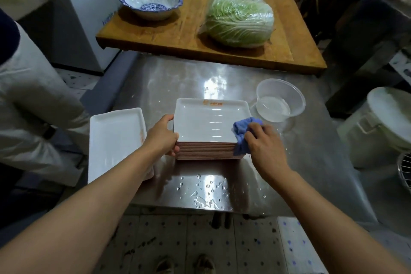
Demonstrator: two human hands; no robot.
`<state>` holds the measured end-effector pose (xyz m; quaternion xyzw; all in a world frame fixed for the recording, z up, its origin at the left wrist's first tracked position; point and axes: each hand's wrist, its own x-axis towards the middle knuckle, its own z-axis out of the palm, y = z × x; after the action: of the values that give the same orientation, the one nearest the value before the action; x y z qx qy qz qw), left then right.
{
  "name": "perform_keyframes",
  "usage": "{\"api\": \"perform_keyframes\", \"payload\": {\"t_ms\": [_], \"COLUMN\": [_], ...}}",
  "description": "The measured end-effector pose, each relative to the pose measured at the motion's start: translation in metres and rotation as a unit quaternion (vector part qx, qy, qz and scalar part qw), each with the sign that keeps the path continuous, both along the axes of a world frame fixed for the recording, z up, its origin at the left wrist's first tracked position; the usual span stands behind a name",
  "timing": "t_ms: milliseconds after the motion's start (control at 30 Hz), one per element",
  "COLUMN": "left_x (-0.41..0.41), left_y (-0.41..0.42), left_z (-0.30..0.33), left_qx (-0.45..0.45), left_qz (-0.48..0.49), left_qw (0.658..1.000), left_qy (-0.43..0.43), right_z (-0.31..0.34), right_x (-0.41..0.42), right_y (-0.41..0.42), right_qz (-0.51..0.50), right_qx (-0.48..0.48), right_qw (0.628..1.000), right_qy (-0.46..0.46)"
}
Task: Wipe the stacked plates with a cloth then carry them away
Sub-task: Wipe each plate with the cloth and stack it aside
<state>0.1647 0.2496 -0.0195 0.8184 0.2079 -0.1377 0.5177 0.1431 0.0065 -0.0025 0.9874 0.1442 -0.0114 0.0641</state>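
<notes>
A stack of white rectangular plates (206,121) with pinkish edges stands in the middle of the wet steel table (178,78). My left hand (163,137) grips the stack's left side, thumb on the top plate's rim. My right hand (265,143) holds a bunched blue cloth (242,132) pressed against the top plate's near right corner and the side of the stack. A second, lower pile of white plates (115,140) lies to the left at the table's edge.
A clear plastic tub (280,100) with some water stands right of the stack. Behind is a wooden board (189,29) with a blue-patterned bowl (151,1) and a wrapped cabbage (239,18). A person in white (33,100) stands at left. A white bucket (382,127) sits at right.
</notes>
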Motion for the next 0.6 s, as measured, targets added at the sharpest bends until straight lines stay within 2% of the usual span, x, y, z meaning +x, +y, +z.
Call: {"api": "perform_keyframes", "payload": {"t_ms": [33,100,167,200,267,333,433,500,600], "left_x": [-0.001,-0.003,-0.008,-0.011,-0.015,-0.014,-0.011,-0.010,-0.012], "left_y": [-0.001,-0.002,-0.007,-0.013,-0.027,-0.044,-0.066,-0.074,-0.079], "left_z": [0.001,0.006,0.008,0.009,0.012,0.011,0.006,0.001,0.000], "left_qx": [0.035,0.161,0.298,0.336,0.355,0.364,0.406,0.445,0.466], "left_qz": [-0.005,-0.037,-0.059,-0.068,-0.121,-0.204,-0.279,-0.290,-0.298], "left_qw": [0.999,0.986,0.951,0.935,0.909,0.879,0.838,0.811,0.792], "left_qy": [-0.007,-0.022,-0.056,-0.090,-0.181,-0.229,-0.235,-0.244,-0.259], "right_z": [0.001,0.004,0.009,0.011,0.016,0.020,0.021,0.019,0.015], "right_x": [0.001,0.002,0.002,0.002,0.003,0.003,0.003,0.001,0.000], "right_y": [-0.001,-0.003,-0.006,-0.008,-0.014,-0.019,-0.024,-0.026,-0.033], "right_qz": [-0.006,-0.028,-0.074,-0.094,-0.128,-0.142,-0.163,-0.178,-0.197], "right_qx": [0.006,0.050,0.160,0.210,0.311,0.387,0.400,0.412,0.422], "right_qw": [1.000,0.998,0.984,0.972,0.940,0.908,0.897,0.889,0.881], "right_qy": [0.007,0.007,-0.019,-0.036,-0.056,-0.068,-0.091,-0.087,-0.081]}}
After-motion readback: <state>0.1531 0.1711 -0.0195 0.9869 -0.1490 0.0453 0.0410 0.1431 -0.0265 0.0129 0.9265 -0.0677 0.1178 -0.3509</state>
